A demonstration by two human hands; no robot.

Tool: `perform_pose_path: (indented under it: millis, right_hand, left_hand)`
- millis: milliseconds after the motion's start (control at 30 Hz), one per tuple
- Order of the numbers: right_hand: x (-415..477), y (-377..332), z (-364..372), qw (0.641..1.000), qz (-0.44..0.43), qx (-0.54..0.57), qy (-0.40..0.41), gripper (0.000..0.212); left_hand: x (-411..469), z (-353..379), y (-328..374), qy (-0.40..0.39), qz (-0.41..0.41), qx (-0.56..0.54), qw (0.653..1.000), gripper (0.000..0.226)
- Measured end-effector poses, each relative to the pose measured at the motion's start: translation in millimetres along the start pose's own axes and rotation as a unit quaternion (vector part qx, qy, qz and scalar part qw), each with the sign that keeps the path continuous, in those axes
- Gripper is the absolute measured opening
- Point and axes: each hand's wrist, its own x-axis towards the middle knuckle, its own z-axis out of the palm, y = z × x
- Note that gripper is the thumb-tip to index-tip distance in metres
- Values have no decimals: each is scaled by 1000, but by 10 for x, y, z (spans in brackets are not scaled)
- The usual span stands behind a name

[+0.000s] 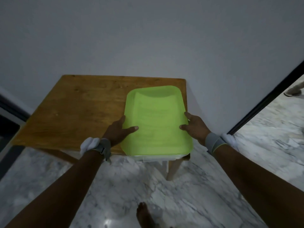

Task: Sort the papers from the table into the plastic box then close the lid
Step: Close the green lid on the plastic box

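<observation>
We see the green lid (156,119) lying on top of the clear plastic box (156,157), which sits at the right front corner of the wooden surface (74,112), its near end reaching the front edge. Our left hand (117,131) grips the lid's left edge, thumb laid flat across the top. Our right hand (195,127) grips the right edge the same way, thumb on top, fingers curled over the rim. Faint lines of papers (154,112) show through the translucent lid. Both wrists wear grey straps. A bare foot (144,214) stands on the marble floor (189,195) below.
</observation>
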Motion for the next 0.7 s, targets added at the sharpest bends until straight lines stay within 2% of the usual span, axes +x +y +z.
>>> perform_pose_path:
  millis: [200, 567, 700]
  right_hand:
    - [30, 28, 23, 996, -6, -86, 1, 81]
    - [-32, 157, -28, 993, -1, -114, -22, 78]
    - [-19, 104, -48, 982, 1, -186, -38, 76]
  left_hand:
    - [-31, 59, -97, 1, 10, 16, 1000, 116]
    - [-129, 199, -213, 23, 55, 60, 996, 114]
    - [-62, 141, -155, -5, 55, 98, 994, 112]
